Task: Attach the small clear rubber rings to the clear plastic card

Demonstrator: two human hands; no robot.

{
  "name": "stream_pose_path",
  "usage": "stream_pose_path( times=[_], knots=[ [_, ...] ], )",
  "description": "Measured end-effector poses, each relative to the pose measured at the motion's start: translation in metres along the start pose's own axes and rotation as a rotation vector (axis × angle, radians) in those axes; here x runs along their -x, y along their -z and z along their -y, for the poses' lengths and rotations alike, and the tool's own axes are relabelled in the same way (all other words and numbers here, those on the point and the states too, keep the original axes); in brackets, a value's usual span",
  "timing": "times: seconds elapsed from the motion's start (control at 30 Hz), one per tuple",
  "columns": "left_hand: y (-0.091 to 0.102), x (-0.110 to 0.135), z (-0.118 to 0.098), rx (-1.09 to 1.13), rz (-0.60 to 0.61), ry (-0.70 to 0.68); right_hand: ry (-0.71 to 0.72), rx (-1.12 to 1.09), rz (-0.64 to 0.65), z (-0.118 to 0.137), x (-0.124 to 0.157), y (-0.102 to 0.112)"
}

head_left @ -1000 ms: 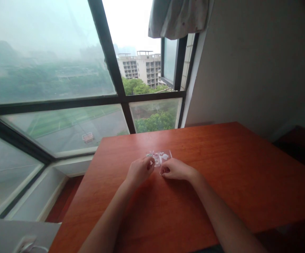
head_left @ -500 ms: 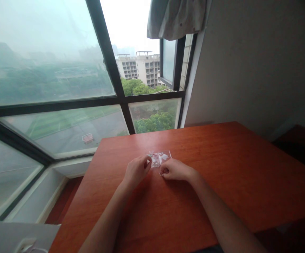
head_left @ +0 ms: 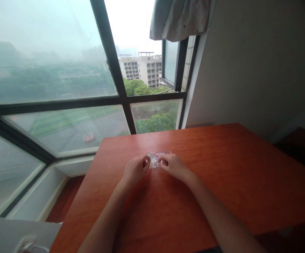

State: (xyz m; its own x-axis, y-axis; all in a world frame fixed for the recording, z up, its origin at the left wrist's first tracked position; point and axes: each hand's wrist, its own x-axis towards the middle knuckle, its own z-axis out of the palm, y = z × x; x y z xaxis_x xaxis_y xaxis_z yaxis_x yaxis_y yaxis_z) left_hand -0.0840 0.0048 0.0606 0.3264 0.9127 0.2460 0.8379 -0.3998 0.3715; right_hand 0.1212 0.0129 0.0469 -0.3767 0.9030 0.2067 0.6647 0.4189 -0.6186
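A small, thin, see-through sheet with colourful printed figures (head_left: 154,162) lies on the table in front of me, perhaps a sticker sheet. At its left edge my left hand (head_left: 136,169) is closed, thumb and fingertips pinched on the sheet. My right hand (head_left: 174,166) is curled over the sheet's right part, its thumb and forefinger together near the middle. Whatever those right fingertips hold is too small to make out. Much of the sheet's right half is hidden behind the right hand.
The reddish-brown wooden table (head_left: 237,175) reaches to a large dark-framed window (head_left: 89,102) at the back and left. A grey curtain (head_left: 180,21) hangs above. To the right stands a plain wall (head_left: 252,70). A white cable (head_left: 33,247) shows at lower left.
My right hand has moved forward from the sheet's near edge to over its right part, covering a white shape there. The left hand stays nearly in place. The view has shifted slightly.
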Motion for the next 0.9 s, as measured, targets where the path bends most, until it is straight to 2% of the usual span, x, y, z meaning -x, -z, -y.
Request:
stream_pose_path(
  times=[0.2,0.53,0.73,0.9],
  knots=[
    [0.001,0.0,-0.001,0.003,0.01,0.004,-0.041,0.093,-0.018,0.003,0.0,-0.011],
    [0.001,0.0,0.002,0.043,-0.004,-0.003,-0.06,0.081,-0.021,-0.008,-0.002,-0.003],
    [0.003,-0.002,0.012,0.1,-0.058,-0.017,-0.099,0.067,-0.081,-0.026,-0.002,0.01],
    [0.003,-0.004,0.024,0.155,-0.088,-0.014,-0.118,0.137,-0.128,-0.049,-0.001,0.019]
  ],
)
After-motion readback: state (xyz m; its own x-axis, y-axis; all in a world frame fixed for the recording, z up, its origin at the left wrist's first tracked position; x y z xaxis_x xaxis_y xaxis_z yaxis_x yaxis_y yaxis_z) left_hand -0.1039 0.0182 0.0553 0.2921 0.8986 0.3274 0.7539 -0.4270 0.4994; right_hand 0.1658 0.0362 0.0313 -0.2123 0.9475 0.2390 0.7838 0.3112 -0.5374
